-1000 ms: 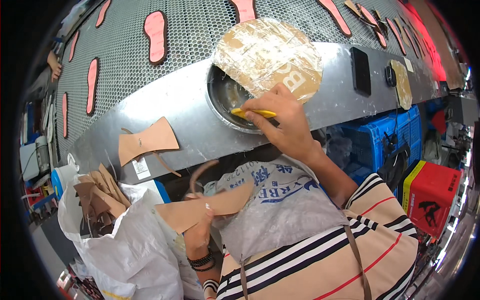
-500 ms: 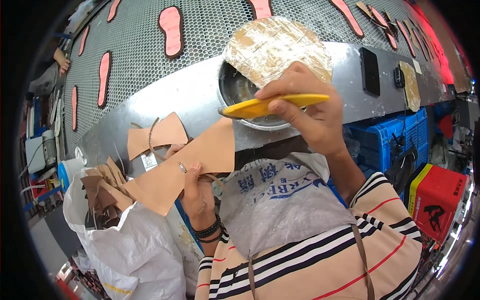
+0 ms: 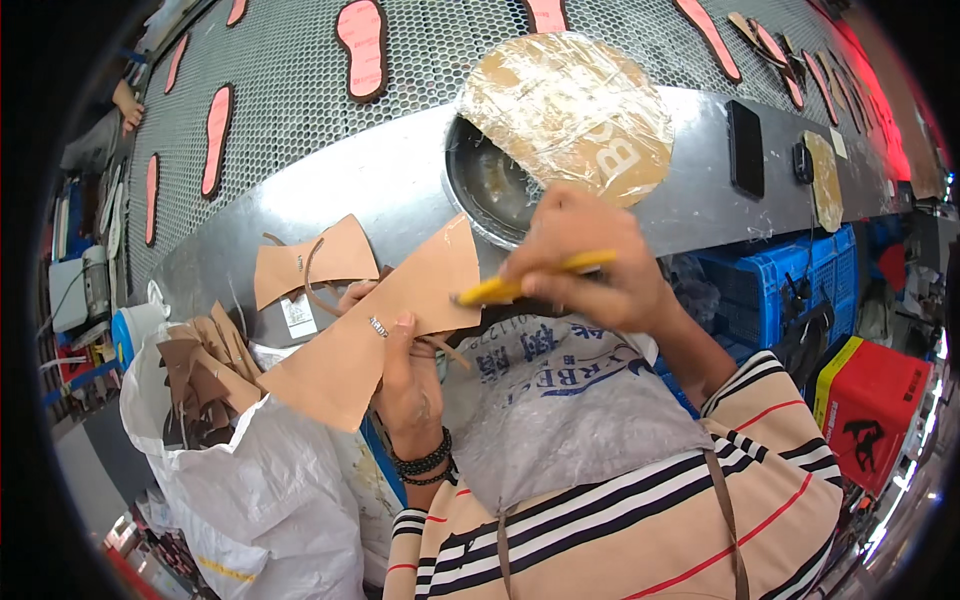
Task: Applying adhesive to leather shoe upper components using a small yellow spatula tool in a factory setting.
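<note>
My left hand (image 3: 408, 395) grips a tan, flared shoe-upper piece (image 3: 325, 378) with its thumb on top. A small metal ornament (image 3: 378, 327) sits at the piece's narrow middle, and a thin strap hangs beside my fingers. In my right hand (image 3: 598, 268) is a yellow brush (image 3: 490, 291), its dark tip at the right end of the tan piece. Beyond that hand, a metal bowl (image 3: 458, 180) stands partly covered by a round, smeared cardboard lid (image 3: 585, 100). A second tan upper piece (image 3: 335, 250) with a strap lies left of my left hand.
Pink insoles (image 3: 361, 50) lie on a mesh conveyor (image 3: 280, 120) beyond the metal ledge (image 3: 340, 175). A phone (image 3: 745, 148) rests at right. A white sack (image 3: 250, 500) of tan pieces stands left; a blue crate (image 3: 765, 285) and red box (image 3: 870, 412) are at right.
My right hand has brought the brush from the bowl's rim down and toward me, onto the tan piece. The insoles have shifted slightly in the picture.
</note>
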A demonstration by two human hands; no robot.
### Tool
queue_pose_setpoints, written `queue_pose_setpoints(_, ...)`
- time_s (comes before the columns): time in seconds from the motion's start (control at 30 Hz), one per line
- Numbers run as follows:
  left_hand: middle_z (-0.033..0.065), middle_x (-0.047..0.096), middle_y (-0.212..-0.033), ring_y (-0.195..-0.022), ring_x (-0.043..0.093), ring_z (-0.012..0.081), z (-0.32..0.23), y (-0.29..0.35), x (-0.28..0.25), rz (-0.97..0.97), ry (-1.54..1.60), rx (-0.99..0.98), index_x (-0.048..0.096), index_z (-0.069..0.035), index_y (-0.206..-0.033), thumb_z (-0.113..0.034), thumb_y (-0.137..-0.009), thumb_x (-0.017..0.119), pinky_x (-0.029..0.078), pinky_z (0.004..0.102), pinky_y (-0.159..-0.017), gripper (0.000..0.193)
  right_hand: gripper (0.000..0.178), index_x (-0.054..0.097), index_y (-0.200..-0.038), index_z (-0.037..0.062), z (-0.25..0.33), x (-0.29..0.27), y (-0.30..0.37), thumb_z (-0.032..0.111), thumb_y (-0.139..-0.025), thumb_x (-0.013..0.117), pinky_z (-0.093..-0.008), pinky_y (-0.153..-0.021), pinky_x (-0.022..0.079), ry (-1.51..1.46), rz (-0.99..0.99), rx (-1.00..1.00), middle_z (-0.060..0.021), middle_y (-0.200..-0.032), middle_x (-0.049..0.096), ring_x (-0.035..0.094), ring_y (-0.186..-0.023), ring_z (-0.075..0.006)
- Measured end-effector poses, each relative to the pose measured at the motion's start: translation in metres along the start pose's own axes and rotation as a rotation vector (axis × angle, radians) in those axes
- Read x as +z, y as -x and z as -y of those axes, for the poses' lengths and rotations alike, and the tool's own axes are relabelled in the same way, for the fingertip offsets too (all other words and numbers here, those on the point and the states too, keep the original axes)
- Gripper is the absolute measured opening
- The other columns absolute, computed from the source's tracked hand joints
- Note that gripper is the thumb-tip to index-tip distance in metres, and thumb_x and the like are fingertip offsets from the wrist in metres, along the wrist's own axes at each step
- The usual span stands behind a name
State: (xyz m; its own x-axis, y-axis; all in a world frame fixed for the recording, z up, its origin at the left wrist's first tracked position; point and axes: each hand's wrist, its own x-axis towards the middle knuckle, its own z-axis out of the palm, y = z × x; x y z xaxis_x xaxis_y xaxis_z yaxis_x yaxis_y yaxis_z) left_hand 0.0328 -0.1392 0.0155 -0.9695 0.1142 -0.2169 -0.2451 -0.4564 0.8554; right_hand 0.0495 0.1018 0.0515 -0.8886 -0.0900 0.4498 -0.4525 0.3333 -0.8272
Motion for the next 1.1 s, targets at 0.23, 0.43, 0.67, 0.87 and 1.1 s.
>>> queue_pose_setpoints(0.23, 0.0177, 0.049, -0.141, -0.127, 0.057, 0.0287, -0.006, 0.003, 0.003, 0.054, -0.01, 0.025, 0.04, -0.007, -0.139, 0.003, -0.095, 0.057, 0.059, 0.0464, -0.098, 0.049, 0.012, 0.075, -0.096, 0.0049, -0.008, 0.0, -0.018, 0.013, -0.086, 0.078, -0.0363, -0.07, 0.046, 0.189, -0.131, -0.066, -0.0045, -0.081, 0.067, 0.056, -0.079, -0.0226)
queue_pose_setpoints(0.43, 0.0169, 0.052, -0.14, -0.124, 0.058, 0.0265, 0.007, -0.008, 0.004, -0.001, 0.077, 0.072, 0.038, -0.006, -0.143, 0.005, -0.099, 0.052, 0.058, 0.0438, -0.093, 0.048, 0.017, 0.077, -0.095, 0.0041, 0.011, 0.017, 0.012, 0.008, -0.079, 0.081, -0.0351, -0.067, 0.044, 0.184, -0.022, -0.221, -0.006, -0.083, 0.07, 0.057, -0.075, -0.0233)
queue_pose_setpoints(0.67, 0.0113, 0.059, -0.139, -0.128, 0.056, 0.0264, 0.008, -0.05, 0.02, 0.14, 0.589, -0.027, 0.053, -0.004, -0.138, -0.005, -0.104, 0.054, 0.042, 0.0445, -0.111, 0.034, 0.014, 0.078, -0.096, 0.0055, 0.001, 0.014, 0.004, 0.004, -0.082, 0.077, -0.0354, -0.071, 0.044, 0.338, -0.282, -0.011, -0.006, -0.079, 0.071, 0.059, -0.074, -0.0217)
queue_pose_setpoints(0.87, 0.0107, 0.061, -0.129, -0.117, 0.054, 0.0272, 0.019, -0.08, 0.018, 0.112, 0.952, -0.247, 0.056, -0.003, -0.132, -0.016, -0.102, 0.055, 0.041, 0.0415, -0.102, 0.033, 0.012, 0.076, -0.093, 0.0054, -0.021, 0.027, 0.0, 0.01, -0.082, 0.077, -0.0373, -0.072, 0.046, 0.456, -0.278, 0.105, -0.0094, -0.079, 0.07, 0.062, -0.074, -0.0262)
queue_pose_setpoints(1.1, 0.0076, 0.048, -0.095, -0.079, 0.03, 0.0198, 0.019, -0.083, 0.035, 0.197, 1.174, -0.187, 0.056, 0.0, -0.111, -0.017, -0.089, 0.058, 0.029, 0.0355, -0.072, 0.028, 0.01, 0.075, -0.092, 0.0031, 0.005, 0.042, -0.003, 0.007, -0.083, 0.075, -0.0385, -0.07, 0.05, 0.13, -0.588, 0.182, -0.0134, -0.081, 0.07, 0.064, -0.074, -0.0281)
